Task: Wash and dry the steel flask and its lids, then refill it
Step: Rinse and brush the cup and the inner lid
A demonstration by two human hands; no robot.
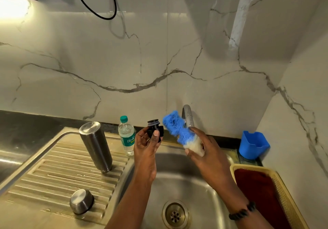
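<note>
Head view: both hands are raised over the sink basin (200, 189), near the 12 o'clock edge below the tap (188, 116). The left hand (148, 144) pinches a black inner lid (154, 129) between thumb and fingers, its ridged grey-ringed end pointing up and away. The right hand (201, 146), at 3 o'clock of the left and apart from it, is clamped round the white lower part of a blue-and-white scrubbing brush (177, 129), whose blue head points toward the lid without touching it. The steel flask (95, 145) stands inverted, mouth down, on the ribbed drainboard (58, 180) at 9 o'clock of the hands, leaning slightly. The steel outer cap (81, 201) sits on the same drainboard at 7 o'clock, near the front edge, well apart from the flask. A clear plastic water bottle (126, 136) with a green cap stands upright between the flask and the left hand, at the back rim of the sink. A blue plastic holder (253, 144) sits on the worktop at 3 o'clock in the corner. A yellow basket (282, 189) with dark red contents lies at 4 o'clock beside the basin. A black beaded bracelet (242, 211) circles the right wrist.
</note>
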